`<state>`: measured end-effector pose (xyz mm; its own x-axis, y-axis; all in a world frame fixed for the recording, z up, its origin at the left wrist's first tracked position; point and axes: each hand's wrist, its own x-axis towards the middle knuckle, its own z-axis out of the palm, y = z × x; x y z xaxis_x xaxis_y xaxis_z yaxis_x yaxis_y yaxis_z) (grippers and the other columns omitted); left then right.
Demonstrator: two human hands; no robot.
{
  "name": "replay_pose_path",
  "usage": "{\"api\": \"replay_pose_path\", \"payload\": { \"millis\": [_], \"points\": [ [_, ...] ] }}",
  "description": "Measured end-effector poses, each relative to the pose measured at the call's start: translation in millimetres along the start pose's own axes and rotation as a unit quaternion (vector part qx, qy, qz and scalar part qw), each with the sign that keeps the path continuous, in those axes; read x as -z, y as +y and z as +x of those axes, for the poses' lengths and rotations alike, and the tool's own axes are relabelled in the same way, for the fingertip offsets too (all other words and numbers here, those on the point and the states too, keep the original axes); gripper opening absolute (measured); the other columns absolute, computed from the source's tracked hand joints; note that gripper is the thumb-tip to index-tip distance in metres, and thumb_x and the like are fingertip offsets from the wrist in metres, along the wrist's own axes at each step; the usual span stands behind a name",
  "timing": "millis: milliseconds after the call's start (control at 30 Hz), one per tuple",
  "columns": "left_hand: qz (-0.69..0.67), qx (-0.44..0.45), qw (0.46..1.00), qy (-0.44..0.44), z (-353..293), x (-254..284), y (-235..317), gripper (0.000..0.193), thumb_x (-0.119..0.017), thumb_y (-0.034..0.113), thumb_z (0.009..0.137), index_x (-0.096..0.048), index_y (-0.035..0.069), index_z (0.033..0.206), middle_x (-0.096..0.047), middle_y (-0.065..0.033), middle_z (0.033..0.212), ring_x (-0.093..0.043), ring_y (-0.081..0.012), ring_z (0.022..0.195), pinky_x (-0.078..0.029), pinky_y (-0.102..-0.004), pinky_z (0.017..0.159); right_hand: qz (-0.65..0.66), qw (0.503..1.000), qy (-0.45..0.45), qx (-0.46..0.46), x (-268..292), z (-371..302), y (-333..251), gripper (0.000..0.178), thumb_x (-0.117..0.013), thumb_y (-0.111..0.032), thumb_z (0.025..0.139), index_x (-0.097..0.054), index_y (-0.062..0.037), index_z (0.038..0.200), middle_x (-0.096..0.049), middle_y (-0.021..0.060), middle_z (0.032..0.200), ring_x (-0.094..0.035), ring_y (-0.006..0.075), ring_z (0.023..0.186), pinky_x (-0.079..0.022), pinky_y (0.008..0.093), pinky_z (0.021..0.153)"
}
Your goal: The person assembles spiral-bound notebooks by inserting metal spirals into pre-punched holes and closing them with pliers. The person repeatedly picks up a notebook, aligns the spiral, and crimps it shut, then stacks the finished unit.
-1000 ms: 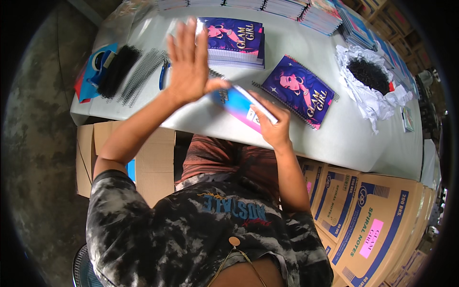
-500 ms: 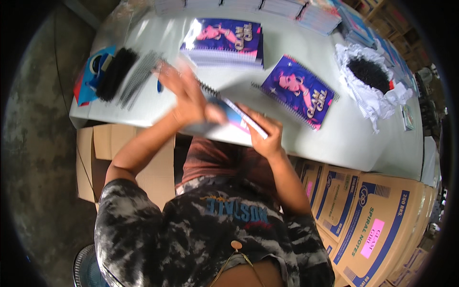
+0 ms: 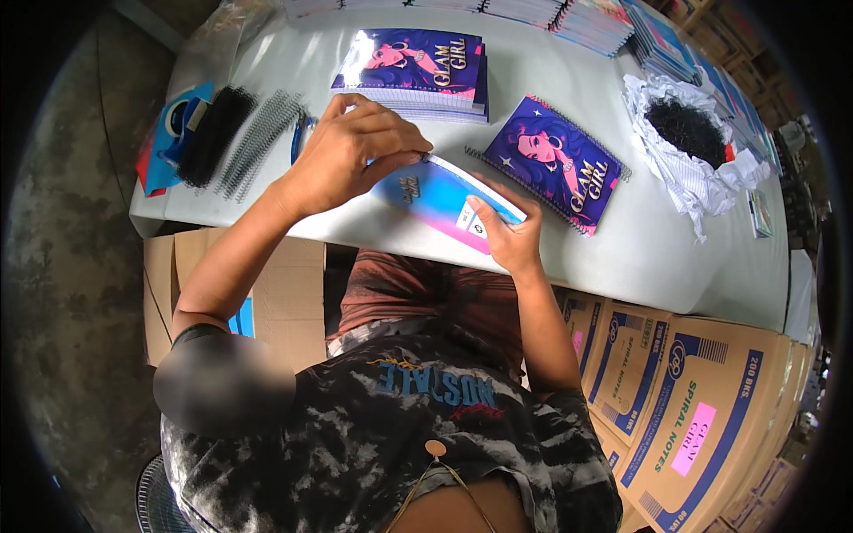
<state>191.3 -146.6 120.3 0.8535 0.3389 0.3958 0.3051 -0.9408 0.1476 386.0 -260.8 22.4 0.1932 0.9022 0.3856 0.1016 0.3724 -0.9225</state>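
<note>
The white-covered worktop (image 3: 657, 275) spans the upper half of my view, its near edge bowing from nine to three o'clock. Bare, stained floor (image 3: 71, 293) fills nine o'clock. Printed brown cartons (image 3: 702, 417) stand at four o'clock, beside the worktop's near edge, and a plain open carton (image 3: 289, 284) sits at nine. Along the far edge, a row of stacked books (image 3: 520, 13) runs from twelve toward one. Nearer at twelve is a stack of purple notebooks (image 3: 409, 71). Crumpled white paper (image 3: 684, 191) at two cradles a tangle of black coils (image 3: 684, 133). Between it and me lies one purple spiral notebook (image 3: 555, 164). At ten, a dark bundle of coils (image 3: 218, 135) lies beside looser grey ones.

The blue-and-pink notebook (image 3: 435, 209) is just above the middle of my view, toward twelve, tilted over the near edge. My right hand (image 3: 515, 233) is closed on its lower end, thumb across the cover. My left hand (image 3: 360, 147) is curled at its upper end, thumb and fingertips drawn together; I cannot tell whether they pinch anything.

A second ago my left hand was raised with fingers spread; now it is lower and folded in. The cover faces me more fully than half a second ago, when it showed nearly edge-on.
</note>
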Motion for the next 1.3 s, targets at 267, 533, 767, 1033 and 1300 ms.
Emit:
{"api": "replay_pose_path", "payload": {
  "millis": [267, 533, 767, 1033, 1300],
  "points": [
    [0.019, 0.025, 0.998, -0.058, 9, 4, 9, 0.023, -0.066, 0.018, 0.076, -0.063, 0.013, 0.098, -0.063, -0.0019, 0.092, -0.056, -0.0179, 0.092, -0.033, -0.0351, 0.089, -0.003, 1.000, -0.014, 0.017, 1, 2, 5, 0.025, -0.061, -0.004, 0.083, -0.062, -0.0005, 0.108, -0.062, 0.0026, 0.076, -0.049, 0.0044, 0.062, -0.043, 0.0201, 0.056],
    [0.051, -0.009, 0.998, -0.019, 6, 4, 8, 0.021, -0.068, 0.021, 0.075, -0.064, 0.013, 0.094, -0.063, 0.0002, 0.089, -0.056, -0.0164, 0.090, -0.033, -0.0352, 0.088, 0.002, 0.999, -0.008, 0.038, -1, 5, 7, 0.026, -0.061, -0.003, 0.083, -0.062, -0.0027, 0.109, -0.064, 0.0041, 0.077, -0.050, 0.0045, 0.062, -0.043, 0.0206, 0.056],
    [0.101, -0.043, 0.994, 0.024, 7, -2, 14, 0.016, -0.071, 0.020, 0.071, -0.065, 0.012, 0.085, -0.064, 0.0012, 0.085, -0.057, -0.0149, 0.089, -0.034, -0.0326, 0.084, -0.035, 0.997, -0.039, 0.053, 0, 7, 2, 0.029, -0.060, -0.002, 0.082, -0.062, -0.0048, 0.111, -0.064, 0.0046, 0.074, -0.050, 0.0050, 0.060, -0.043, 0.0217, 0.054],
    [-0.025, 0.033, 0.999, 0.027, 5, -8, 18, 0.022, -0.071, 0.012, 0.069, -0.059, 0.010, 0.087, -0.059, 0.0005, 0.088, -0.054, -0.0171, 0.089, -0.035, -0.0324, 0.080, -0.034, 0.997, -0.039, 0.053, -4, 4, 1, 0.031, -0.059, 0.002, 0.081, -0.061, -0.0021, 0.112, -0.067, 0.0092, 0.090, -0.058, 0.0092, 0.070, -0.047, 0.0224, 0.062],
    [0.154, -0.114, 0.971, 0.140, -53, -104, 7, 0.114, -0.041, 0.076, 0.069, -0.009, -0.010, 0.136, -0.008, -0.0357, 0.140, 0.001, -0.0511, 0.131, 0.004, -0.0633, 0.100, -0.095, 0.985, -0.034, 0.137, -5, 4, 1, 0.040, -0.058, 0.010, 0.073, -0.061, -0.0030, 0.110, -0.063, 0.0127, 0.107, -0.065, 0.0232, 0.090, -0.052, 0.0296, 0.075]
  ]
}}
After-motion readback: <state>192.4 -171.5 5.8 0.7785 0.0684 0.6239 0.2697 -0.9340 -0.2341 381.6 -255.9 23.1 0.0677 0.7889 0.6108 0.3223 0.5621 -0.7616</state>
